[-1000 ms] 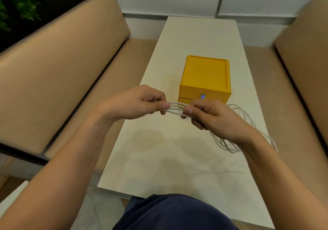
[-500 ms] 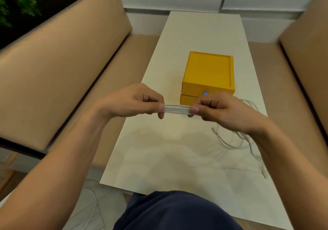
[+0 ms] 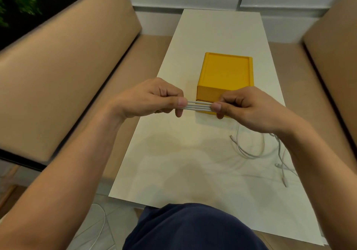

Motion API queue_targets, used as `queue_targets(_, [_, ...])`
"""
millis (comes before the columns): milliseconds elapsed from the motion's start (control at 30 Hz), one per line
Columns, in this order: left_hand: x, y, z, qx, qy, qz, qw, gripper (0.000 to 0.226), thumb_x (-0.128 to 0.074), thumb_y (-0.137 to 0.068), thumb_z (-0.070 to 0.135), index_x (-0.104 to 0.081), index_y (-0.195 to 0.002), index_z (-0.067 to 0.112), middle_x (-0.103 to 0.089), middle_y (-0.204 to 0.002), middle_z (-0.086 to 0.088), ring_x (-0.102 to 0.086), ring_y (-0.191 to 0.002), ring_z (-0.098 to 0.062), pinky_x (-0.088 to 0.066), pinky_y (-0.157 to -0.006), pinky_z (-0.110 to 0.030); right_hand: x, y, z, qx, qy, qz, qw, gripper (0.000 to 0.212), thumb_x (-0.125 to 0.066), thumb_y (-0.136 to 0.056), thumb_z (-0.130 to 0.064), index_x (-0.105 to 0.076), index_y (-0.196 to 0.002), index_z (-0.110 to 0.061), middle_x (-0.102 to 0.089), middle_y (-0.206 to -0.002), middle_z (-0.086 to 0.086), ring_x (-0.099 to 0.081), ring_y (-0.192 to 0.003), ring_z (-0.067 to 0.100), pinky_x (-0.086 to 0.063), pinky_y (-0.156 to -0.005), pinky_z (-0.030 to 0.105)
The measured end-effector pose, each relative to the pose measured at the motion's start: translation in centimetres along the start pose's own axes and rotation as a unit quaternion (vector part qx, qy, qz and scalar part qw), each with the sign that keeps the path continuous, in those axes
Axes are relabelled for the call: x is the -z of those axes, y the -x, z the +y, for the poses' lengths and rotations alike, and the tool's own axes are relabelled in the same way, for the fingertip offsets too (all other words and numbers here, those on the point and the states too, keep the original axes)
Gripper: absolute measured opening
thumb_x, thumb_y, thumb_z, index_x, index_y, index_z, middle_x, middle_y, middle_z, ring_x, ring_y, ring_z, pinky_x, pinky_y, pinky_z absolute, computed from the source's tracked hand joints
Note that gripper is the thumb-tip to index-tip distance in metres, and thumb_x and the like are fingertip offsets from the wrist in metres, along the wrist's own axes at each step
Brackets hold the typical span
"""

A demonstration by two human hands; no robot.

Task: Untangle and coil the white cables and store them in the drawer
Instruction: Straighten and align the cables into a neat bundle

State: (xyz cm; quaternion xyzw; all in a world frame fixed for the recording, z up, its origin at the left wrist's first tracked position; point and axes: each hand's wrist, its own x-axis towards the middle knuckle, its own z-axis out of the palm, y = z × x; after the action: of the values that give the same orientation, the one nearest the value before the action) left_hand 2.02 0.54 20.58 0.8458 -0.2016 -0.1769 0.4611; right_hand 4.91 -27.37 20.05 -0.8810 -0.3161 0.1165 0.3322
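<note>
Both hands, left [image 3: 148,97] and right [image 3: 249,108], pinch a flat bundle of smooth white cable [image 3: 199,108] above the pale table [image 3: 173,163], hiding the drawer front of the matte yellow box [image 3: 226,74]; loose cables [image 3: 257,149] lie at right.

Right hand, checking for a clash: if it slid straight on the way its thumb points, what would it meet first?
Probably the left hand, pinching the same white cable bundle that the right hand holds; only that short span lies between them.

White cables [image 3: 199,108] — strands stretched taut, rest lying loose — before yellow drawer [image 3: 226,76].
</note>
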Motion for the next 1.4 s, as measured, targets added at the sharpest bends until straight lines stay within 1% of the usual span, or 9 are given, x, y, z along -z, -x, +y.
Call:
queue_targets(167, [0.4, -0.5, 0.0, 0.03, -0.006, -0.039, 0.999, 0.027, -0.057, -0.1, 0.042, -0.072, -0.098, 0.02, -0.043, -0.06, 0.0, -0.032, -0.061, -0.024, -0.027, -0.057, -0.034, 0.6, 0.9, -0.1, 0.035, -0.073, 0.024, 0.996, 0.03, -0.063, -0.097, -0.041, -0.072, -0.077, -0.022, -0.05, -0.059, 0.001, -0.037, -0.053, 0.011, -0.029, -0.053, 0.033])
queue_targets(267, [0.5, -0.9, 0.4, 0.041, -0.001, -0.065, 0.997, 0.034, -0.052, -0.103, 0.04, -0.069, -0.089, 0.013, -0.046, -0.06, -0.007, -0.032, -0.057, -0.022, -0.029, -0.052, -0.025, 0.8, 0.9, 0.1, 0.032, -0.077, 0.032, 0.996, 0.032, -0.063, -0.097, -0.043, -0.073, -0.078, -0.019, -0.053, -0.066, 0.015, -0.038, -0.057, 0.018, -0.03, -0.054, 0.037])
queue_targets(400, [0.5, -1.3, 0.6, 0.032, 0.007, -0.091, 0.995, 0.035, -0.048, -0.102, 0.035, -0.071, -0.091, 0.011, -0.065, -0.069, -0.003, -0.05, -0.059, -0.015, -0.042, -0.059, -0.022, 1.1, 0.1, 0.1, 0.027, -0.032, 0.052, 0.998, 0.031, -0.064, -0.1, -0.035, -0.073, -0.077, -0.015, -0.05, -0.058, -0.003, -0.041, -0.054, 0.009, -0.028, -0.051, 0.021])
queue_targets(500, [0.6, -1.8, 0.4, 0.027, 0.005, -0.084, 0.996, 0.03, -0.047, -0.104, 0.03, -0.075, -0.103, 0.019, -0.076, -0.088, -0.005, -0.069, -0.086, -0.02, -0.049, -0.08, -0.025, 1.4, -0.5, 0.0, 0.033, -0.009, 0.06, 0.998, 0.031, -0.063, -0.101, -0.033, -0.07, -0.076, -0.016, -0.049, -0.056, -0.011, -0.043, -0.053, 0.009, -0.029, -0.05, 0.021])
queue_targets(633, [0.8, -2.0, 0.3, 0.024, -0.007, -0.085, 0.996, 0.028, -0.045, -0.109, 0.031, -0.061, -0.126, 0.015, -0.067, -0.079, -0.002, -0.056, -0.077, -0.019, -0.042, -0.077, -0.033, 1.9, -0.9, -0.1, 0.033, 0.011, 0.059, 0.998, 0.032, -0.062, -0.102, -0.032, -0.07, -0.075, -0.015, -0.052, -0.061, -0.004, -0.042, -0.053, 0.011, -0.028, -0.05, 0.023])
queue_targets(800, [0.7, -2.0, 1.3, 0.026, -0.08, -0.026, 0.996, 0.033, -0.048, -0.107, 0.04, -0.07, -0.095, 0.019, -0.052, -0.069, 0.005, -0.046, -0.069, -0.011, -0.038, -0.066, -0.023, 2.4, -0.9, -0.2, 0.029, -0.022, 0.052, 0.998, 0.032, -0.062, -0.102, -0.032, -0.071, -0.078, -0.013, -0.048, -0.055, -0.008, -0.038, -0.052, 0.01, -0.026, -0.05, 0.022])
queue_targets(867, [0.9, -1.7, 1.7, 0.018, -0.108, -0.01, 0.994, 0.032, -0.049, -0.108, 0.036, -0.068, -0.087, 0.02, -0.058, -0.072, 0.004, -0.05, -0.067, -0.008, -0.039, -0.066, -0.021, 2.5, -0.7, -0.2, 0.037, -0.05, 0.037, 0.997, 0.033, -0.062, -0.102, -0.037, -0.072, -0.078, -0.017, -0.053, -0.061, 0.003, -0.041, -0.058, 0.023, -0.031, -0.055, 0.034])
queue_targets(1200, [1.5, -1.1, 1.3, 0.036, -0.12, -0.033, 0.992, 0.026, -0.051, -0.107, 0.023, -0.071, -0.091, 0.017, -0.068, -0.069, 0.014, -0.049, -0.061, -0.003, -0.038, -0.061, -0.016, 1.4, -2.2, -0.8, -0.045, 0.065, 0.005, 0.997, 0.043, -0.058, -0.098, -0.055, -0.072, -0.073, -0.023, -0.065, -0.06, 0.001, -0.048, -0.049, 0.008, -0.042, -0.055, 0.034])
queue_targets(1400, [1.9, -1.2, 0.2, 0.009, -0.064, -0.01, 0.998, 0.026, -0.055, -0.101, 0.037, -0.064, -0.082, 0.022, -0.047, -0.062, 0.008, -0.044, -0.06, -0.01, -0.041, -0.062, -0.021, 1.9, -1.5, -1.5, 0.049, -0.153, -0.063, 0.985, 0.038, -0.062, -0.099, -0.043, -0.068, -0.074, -0.015, -0.046, -0.06, -0.003, -0.038, -0.057, 0.01, -0.032, -0.055, 0.023])
